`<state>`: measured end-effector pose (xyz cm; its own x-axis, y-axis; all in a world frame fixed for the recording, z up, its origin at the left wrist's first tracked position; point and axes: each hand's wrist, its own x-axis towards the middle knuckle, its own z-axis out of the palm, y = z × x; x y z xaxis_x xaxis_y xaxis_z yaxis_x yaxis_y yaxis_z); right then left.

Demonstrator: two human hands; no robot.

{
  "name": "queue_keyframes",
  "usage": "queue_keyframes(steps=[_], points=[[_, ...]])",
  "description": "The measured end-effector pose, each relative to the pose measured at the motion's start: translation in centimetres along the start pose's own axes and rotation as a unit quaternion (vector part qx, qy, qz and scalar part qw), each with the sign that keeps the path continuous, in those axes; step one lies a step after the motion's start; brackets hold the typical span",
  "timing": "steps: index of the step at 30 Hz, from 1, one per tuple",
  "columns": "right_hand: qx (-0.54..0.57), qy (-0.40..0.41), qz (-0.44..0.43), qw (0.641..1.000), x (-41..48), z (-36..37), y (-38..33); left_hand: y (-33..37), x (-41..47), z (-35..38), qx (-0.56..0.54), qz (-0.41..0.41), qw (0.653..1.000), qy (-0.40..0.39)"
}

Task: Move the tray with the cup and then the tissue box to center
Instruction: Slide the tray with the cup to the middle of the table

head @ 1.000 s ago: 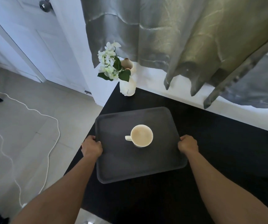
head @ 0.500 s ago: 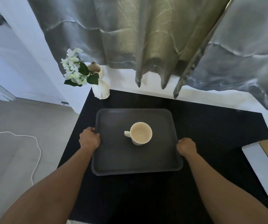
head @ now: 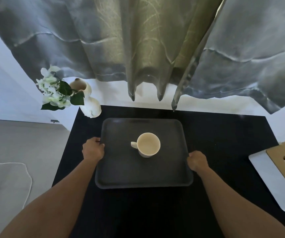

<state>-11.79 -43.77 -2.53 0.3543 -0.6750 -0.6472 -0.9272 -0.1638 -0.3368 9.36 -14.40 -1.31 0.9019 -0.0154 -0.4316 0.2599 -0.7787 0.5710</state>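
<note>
A dark grey tray lies on the black table, left of the table's middle. A cream cup stands upright at the tray's centre, handle pointing left. My left hand grips the tray's left rim and my right hand grips its right rim. The tissue box, white with a tan top and a slot showing tissue, sits at the table's right edge, partly cut off by the frame.
A white vase with white flowers stands at the table's far left corner, just beyond the tray. Grey and green curtains hang behind the table. A white cable lies on the floor to the left.
The tray, held in both hands, has shifted right along the table, away from the left edge. The view has swung right, bringing the tissue box into sight.
</note>
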Motion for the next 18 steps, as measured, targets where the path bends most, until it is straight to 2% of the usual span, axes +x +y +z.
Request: queue_keyframes(steps=[4,18], points=[[0.015,0.02,-0.003,1.0,1.3,0.2,-0.7,0.9,1.8,0.3,-0.004,-0.003,1.0,-0.003],[0.048,0.014,0.0,0.999,3.7,1.0,-2.9,2.2,6.4,0.6,0.006,0.003,1.0,-0.011]])
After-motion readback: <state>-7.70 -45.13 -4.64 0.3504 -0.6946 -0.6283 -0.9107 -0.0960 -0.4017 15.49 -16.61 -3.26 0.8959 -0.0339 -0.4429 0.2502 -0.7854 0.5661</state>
